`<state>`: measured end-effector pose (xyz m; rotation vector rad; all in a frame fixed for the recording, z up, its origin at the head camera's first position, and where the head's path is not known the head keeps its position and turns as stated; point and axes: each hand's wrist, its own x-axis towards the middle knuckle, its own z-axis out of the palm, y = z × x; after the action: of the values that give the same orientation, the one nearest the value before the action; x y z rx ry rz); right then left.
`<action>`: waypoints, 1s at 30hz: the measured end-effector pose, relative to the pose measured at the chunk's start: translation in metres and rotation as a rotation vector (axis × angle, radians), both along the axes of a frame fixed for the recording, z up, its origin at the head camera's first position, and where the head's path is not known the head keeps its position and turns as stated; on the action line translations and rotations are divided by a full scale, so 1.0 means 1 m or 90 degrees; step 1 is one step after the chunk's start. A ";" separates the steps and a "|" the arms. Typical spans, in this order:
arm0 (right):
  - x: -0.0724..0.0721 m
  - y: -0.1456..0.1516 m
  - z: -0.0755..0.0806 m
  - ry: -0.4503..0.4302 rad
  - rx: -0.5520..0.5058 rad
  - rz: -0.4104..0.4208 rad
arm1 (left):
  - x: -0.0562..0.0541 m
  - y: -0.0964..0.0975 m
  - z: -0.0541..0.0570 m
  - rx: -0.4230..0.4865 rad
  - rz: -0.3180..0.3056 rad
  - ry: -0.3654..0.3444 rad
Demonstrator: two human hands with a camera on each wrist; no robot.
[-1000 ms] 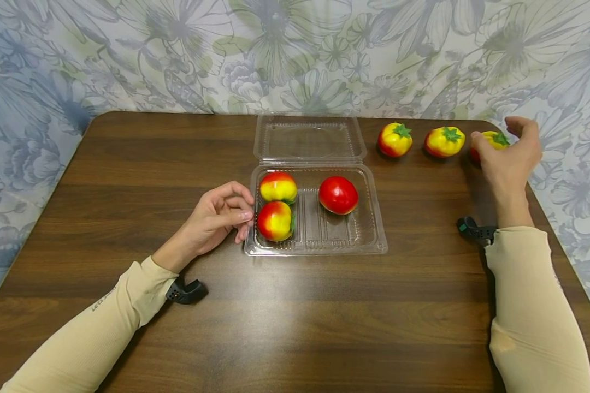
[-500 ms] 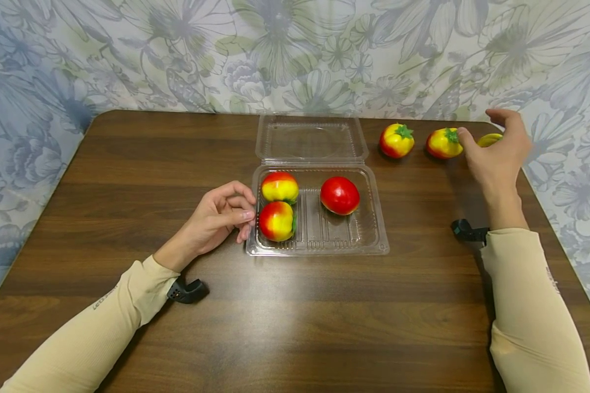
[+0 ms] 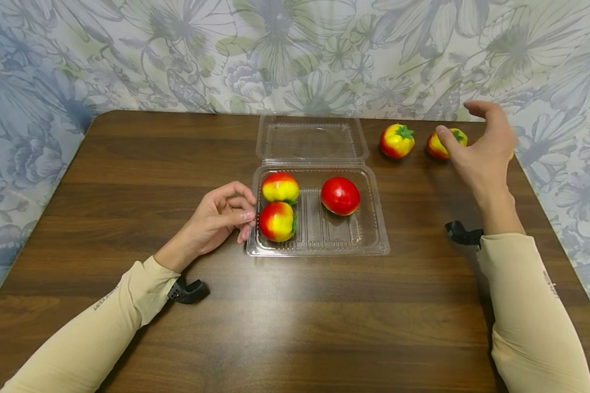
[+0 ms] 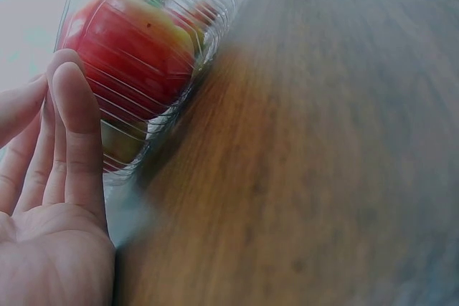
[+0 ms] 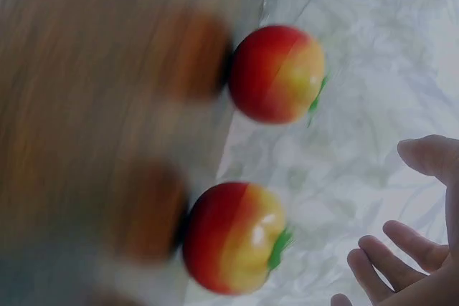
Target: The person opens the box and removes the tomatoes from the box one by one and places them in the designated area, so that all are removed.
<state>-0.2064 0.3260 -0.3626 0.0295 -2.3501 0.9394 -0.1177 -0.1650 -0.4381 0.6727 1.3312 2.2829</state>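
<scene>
My left hand [image 3: 221, 215] holds the left rim of a clear plastic clamshell container [image 3: 319, 251] between thumb and fingers. Inside the container, two red-and-yellow fruits [image 3: 277, 221] lie against each other on the left, and a red fruit [image 3: 340, 195] lies at the right. My right hand [image 3: 487, 158] hovers with fingers spread over the back-right row of fruits. Its thumb overlaps a yellow-red fruit with a green leafy top [image 3: 437, 146]; another such fruit [image 3: 397, 142] sits to its left. A third one is almost wholly hidden behind the hand. The right wrist view shows a gap between my right hand [image 5: 412, 249] and two fruits [image 5: 233, 238].
The container's hinged lid [image 3: 312, 139] lies folded back toward the wall. Floral wallpaper [image 3: 319, 60] rises directly behind the brown wooden table [image 3: 295, 322]. A black wrist device [image 3: 188, 292] sits on the left wrist, another [image 3: 464, 233] on the right.
My right hand has moved left from the rightmost fruit, over toward the middle one of the row, with nothing in it. The left hand and the container have stayed put.
</scene>
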 end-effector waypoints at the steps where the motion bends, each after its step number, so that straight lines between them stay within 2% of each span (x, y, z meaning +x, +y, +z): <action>1: 0.001 -0.003 0.002 0.002 0.004 0.009 | 0.000 0.000 0.000 0.000 0.000 0.000; 11: 0.012 -0.026 0.014 -0.024 0.031 0.055 | 0.001 0.001 0.001 0.002 0.002 -0.001; 21: 0.022 -0.045 0.013 -0.043 0.058 0.114 | 0.001 0.001 0.001 0.002 0.002 0.007; 30: 0.032 -0.068 0.012 -0.031 0.100 0.181 | 0.000 0.001 0.000 -0.001 0.005 0.007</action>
<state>-0.1744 0.2580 -0.3506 0.4178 -2.5035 0.8901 -0.1172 -0.1643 -0.4379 0.6816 1.3430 2.2862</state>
